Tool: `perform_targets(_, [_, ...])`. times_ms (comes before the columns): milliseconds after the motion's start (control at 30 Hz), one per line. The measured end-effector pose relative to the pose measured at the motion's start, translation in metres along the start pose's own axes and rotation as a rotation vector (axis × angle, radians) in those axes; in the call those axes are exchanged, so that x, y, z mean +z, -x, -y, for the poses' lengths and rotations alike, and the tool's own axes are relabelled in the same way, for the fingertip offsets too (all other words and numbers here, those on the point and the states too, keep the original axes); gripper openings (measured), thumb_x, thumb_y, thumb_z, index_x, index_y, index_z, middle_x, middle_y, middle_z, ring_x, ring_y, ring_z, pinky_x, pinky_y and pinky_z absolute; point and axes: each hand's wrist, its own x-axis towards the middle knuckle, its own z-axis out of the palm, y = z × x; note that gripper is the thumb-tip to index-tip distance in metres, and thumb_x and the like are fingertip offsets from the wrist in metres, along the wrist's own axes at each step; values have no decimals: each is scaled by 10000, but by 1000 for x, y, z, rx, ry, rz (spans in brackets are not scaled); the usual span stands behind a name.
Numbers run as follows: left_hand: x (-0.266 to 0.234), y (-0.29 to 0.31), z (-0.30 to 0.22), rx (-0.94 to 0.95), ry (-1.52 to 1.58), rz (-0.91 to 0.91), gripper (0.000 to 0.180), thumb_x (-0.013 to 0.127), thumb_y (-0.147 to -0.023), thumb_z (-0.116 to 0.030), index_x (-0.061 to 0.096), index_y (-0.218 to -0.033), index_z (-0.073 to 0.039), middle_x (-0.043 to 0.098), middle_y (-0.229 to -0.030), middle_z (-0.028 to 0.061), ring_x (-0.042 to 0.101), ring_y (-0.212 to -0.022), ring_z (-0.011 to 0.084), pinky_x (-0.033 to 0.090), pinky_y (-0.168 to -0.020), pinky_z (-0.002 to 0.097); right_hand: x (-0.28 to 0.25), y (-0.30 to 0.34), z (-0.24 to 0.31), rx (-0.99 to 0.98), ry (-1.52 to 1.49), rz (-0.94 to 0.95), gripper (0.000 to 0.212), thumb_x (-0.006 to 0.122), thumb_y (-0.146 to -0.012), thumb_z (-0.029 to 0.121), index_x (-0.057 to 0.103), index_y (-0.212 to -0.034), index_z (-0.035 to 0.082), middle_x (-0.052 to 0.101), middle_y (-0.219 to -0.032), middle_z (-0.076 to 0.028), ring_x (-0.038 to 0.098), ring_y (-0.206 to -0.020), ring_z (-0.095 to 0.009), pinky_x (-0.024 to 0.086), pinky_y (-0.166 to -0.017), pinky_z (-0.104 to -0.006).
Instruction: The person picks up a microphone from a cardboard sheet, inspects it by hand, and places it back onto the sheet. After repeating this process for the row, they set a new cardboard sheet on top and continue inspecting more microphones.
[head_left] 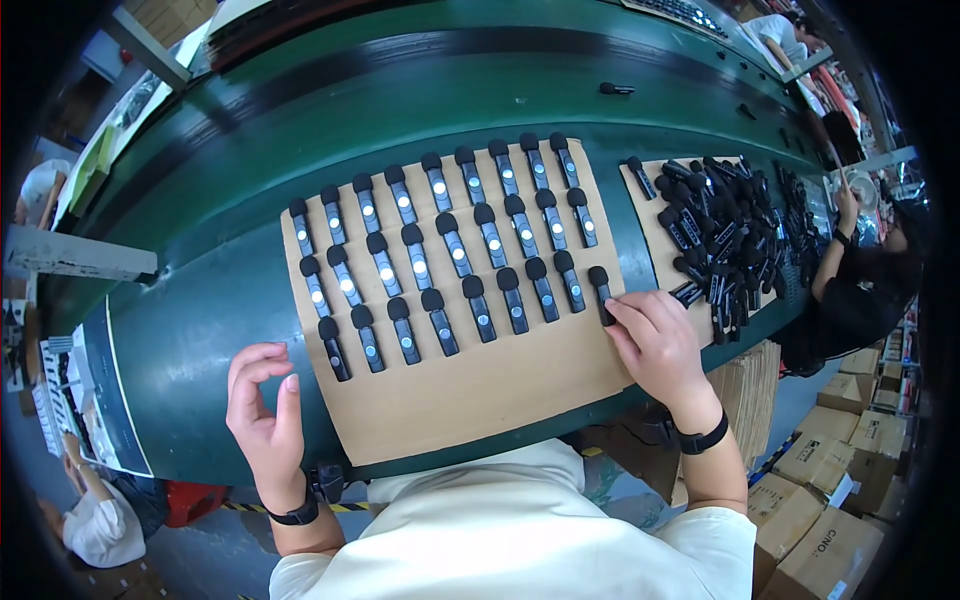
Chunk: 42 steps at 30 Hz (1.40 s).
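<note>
Three rows of small black clip-on microphones [457,250] with round foam tops lie on a brown cardboard sheet [470,405]. Most carry a pale round spot on the body. At the right end of the nearest row, my right hand [662,350] pinches the lower end of one microphone [599,282] between thumb and fingers. Its foam top points away from me. My left hand [266,412] hovers beside the sheet's left edge, palm up, holding nothing, its fingers bent and apart from the thumb.
A jumbled microphone heap [725,235] covers a second cardboard piece at right. Beyond the sheet runs a green conveyor belt [400,90], carrying a lone microphone [617,89]. A metal bracket [80,255] juts in at left. Co-workers sit at both sides; cartons [815,460] stand lower right.
</note>
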Motion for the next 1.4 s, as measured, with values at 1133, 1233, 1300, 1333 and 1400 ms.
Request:
perform_targets(1133, [-8,-10,-1,-56,-49,-54,108,602,-825,45,590,-925,5,596,-1076,144,568,-1012,239,449,-914,351,73,-241,-206,329,246,169,344,640,-874,149,589,-1207,77,608,-1152,-159,579,-1079,-352,466,-947,-425])
perform_targets(1233, [-7,-11,-3,-52,-45,-49,105,606,-824,42,591,-921,5,597,-1073,145,570,-1006,239,451,-910,352,58,-232,-190,323,132,140,316,632,-883,141,599,-1187,61,630,-1089,-156,603,-1017,-349,482,-900,-408])
perform_targets(1300, [-3,-15,-4,-36,-28,-30,101,610,-820,40,592,-913,5,600,-1068,147,574,-996,241,452,-906,352,39,-212,-172,237,-51,20,277,624,-896,129,613,-1158,43,649,-1021,-148,624,-952,-337,493,-852,-378])
perform_targets(1333, [-2,-16,-4,-37,-24,-31,101,610,-820,40,592,-913,5,600,-1068,147,574,-996,241,452,-906,352,28,-201,-155,182,-98,-19,250,617,-903,119,619,-1136,29,647,-999,-142,623,-926,-318,488,-835,-354])
perform_targets(1400, [0,-16,-5,-10,4,-10,98,619,-815,34,595,-905,5,607,-1056,148,580,-982,243,455,-899,351,4,-173,-110,80,-185,-73,214,613,-906,93,630,-1103,12,645,-957,-129,620,-880,-283,481,-808,-322])
